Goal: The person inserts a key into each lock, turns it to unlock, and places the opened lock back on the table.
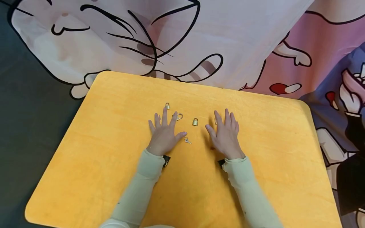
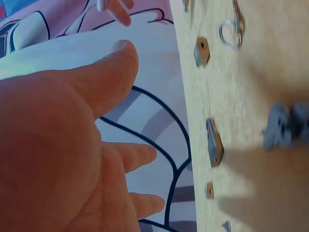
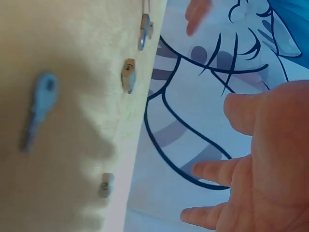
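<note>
Palm down with fingers spread, my left hand (image 1: 163, 137) hovers over the table beside small brass padlocks. One padlock (image 1: 167, 106) lies just past its middle fingertip, and a larger padlock (image 1: 179, 117) is partly hidden by the index finger. Near the left thumb lies a small key on a ring (image 1: 187, 140). Between the hands is another padlock (image 1: 195, 122). My right hand (image 1: 228, 139) is also spread above the table, partly covering a padlock (image 1: 215, 121). A silver key (image 3: 44, 99) shows in the right wrist view. Neither hand holds anything.
A yellow table (image 1: 114, 133) with rounded corners lies under both arms. Beyond its far edge hangs a cloth (image 1: 242, 38) printed with cartoon figures. In the left wrist view, a blurred grey object (image 2: 282, 126) lies on the table; its kind is unclear.
</note>
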Available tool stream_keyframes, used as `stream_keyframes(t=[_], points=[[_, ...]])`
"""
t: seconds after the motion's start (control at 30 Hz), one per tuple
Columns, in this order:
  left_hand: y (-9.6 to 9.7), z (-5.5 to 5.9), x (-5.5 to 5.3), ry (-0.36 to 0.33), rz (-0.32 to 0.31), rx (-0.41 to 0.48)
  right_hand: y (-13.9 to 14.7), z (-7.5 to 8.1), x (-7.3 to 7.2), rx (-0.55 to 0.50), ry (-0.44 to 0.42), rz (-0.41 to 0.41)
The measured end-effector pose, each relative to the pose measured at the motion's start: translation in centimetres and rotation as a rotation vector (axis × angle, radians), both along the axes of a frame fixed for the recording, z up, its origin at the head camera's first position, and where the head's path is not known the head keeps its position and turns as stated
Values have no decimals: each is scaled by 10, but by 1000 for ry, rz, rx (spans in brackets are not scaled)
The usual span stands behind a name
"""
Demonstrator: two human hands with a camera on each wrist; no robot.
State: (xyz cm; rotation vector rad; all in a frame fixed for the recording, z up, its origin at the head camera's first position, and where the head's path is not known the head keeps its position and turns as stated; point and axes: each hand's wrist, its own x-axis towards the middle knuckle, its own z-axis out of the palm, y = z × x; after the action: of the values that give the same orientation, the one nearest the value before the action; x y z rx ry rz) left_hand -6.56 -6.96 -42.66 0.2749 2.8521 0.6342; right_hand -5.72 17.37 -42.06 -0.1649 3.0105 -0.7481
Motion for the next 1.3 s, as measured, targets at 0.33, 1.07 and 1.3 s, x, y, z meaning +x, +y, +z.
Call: stream_keyframes(t=[0.33, 1.07, 1.3], points=[[-19, 1, -16, -61, 134, 21, -18, 19, -30, 58, -43, 84], [-42, -10, -51, 23, 320, -65, -81, 24, -84, 124, -156, 245], [-42, -12, -56, 2, 298, -40, -98, 18, -108, 144, -182, 280]])
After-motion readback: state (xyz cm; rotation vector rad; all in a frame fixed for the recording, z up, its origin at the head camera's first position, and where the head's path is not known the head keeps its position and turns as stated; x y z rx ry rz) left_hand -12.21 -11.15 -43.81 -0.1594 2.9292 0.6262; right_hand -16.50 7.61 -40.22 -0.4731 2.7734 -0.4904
